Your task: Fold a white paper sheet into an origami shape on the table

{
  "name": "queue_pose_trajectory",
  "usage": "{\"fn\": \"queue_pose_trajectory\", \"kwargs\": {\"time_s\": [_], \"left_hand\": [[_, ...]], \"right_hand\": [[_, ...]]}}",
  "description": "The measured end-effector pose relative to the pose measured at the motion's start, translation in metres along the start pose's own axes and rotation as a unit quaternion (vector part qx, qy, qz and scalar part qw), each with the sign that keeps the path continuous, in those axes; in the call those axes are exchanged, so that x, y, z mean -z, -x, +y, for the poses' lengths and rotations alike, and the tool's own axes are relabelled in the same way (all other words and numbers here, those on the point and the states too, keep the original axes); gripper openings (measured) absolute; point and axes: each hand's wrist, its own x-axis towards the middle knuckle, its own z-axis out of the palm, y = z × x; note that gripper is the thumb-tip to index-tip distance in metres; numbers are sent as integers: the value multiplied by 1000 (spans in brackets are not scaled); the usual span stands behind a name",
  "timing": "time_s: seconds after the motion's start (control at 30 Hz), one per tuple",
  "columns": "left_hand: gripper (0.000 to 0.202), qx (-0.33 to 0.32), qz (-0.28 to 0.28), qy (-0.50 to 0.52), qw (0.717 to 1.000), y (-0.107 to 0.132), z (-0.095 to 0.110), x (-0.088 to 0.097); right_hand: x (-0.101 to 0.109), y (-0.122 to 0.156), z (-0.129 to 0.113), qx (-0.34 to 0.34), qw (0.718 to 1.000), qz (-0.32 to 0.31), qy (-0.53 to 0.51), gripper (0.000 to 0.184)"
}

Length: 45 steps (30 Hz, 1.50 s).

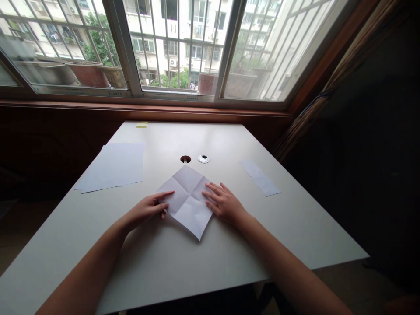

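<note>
A square sheet of white paper lies turned like a diamond on the white table, with creases crossing at its middle. Its near corner points toward me and its edges lift slightly. At the left corner, my left hand grips the paper, index finger and thumb stretched over the top and other fingers curled by the edge. My right hand lies flat over the right corner, fingers spread and pressing on the surface.
A stack of white sheets rests at the table's left. To the right lies a creased paper strip. A round cable hole and its silver cover sit beyond the square. Yellow paper marks the far left edge, below the barred window.
</note>
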Motion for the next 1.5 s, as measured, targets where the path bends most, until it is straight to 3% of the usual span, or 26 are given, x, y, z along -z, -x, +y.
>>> {"fn": "queue_pose_trajectory", "kwargs": {"time_s": [0.17, 0.27, 0.4, 0.5, 0.63, 0.77, 0.93, 1.07, 1.23, 1.37, 1.5], "left_hand": [[56, 54, 42, -54, 996, -2, -8, 18], [49, 36, 103, -192, 975, -3, -12, 21], [37, -92, 191, -410, 887, -5, -16, 19], [39, -171, 240, -494, 818, -5, -16, 12], [57, -229, 234, -537, 777, -1, -6, -3], [60, -270, 167, -586, 745, 2, 6, -23], [48, -308, 115, -594, 734, -2, 5, -40], [41, -347, 82, -593, 722, -11, -8, -39], [37, -372, 73, -548, 746, -21, -21, -33], [37, -407, 19, -491, 770, -22, -21, -29], [40, -416, -37, -457, 786, -16, -15, -30]], "right_hand": [[1, 7, 11, -8, 998, -62, -10, 49], [4, 9, 14, -8, 997, -79, -8, 50], [4, 12, 15, -5, 997, -77, -9, 50], [4, 14, 15, -5, 998, -68, -4, 50], [7, 17, 13, 15, 998, -54, 9, 47], [9, 19, 9, 72, 996, -46, 9, 45], [9, 18, 3, 110, 991, -67, -26, 45], [9, 17, 2, 137, 986, -84, -45, 68], [11, 15, -1, 158, 982, -88, -59, 86], [14, 15, -4, 163, 981, -84, -57, 80], [13, 15, -2, 188, 978, -72, -55, 55]]}}
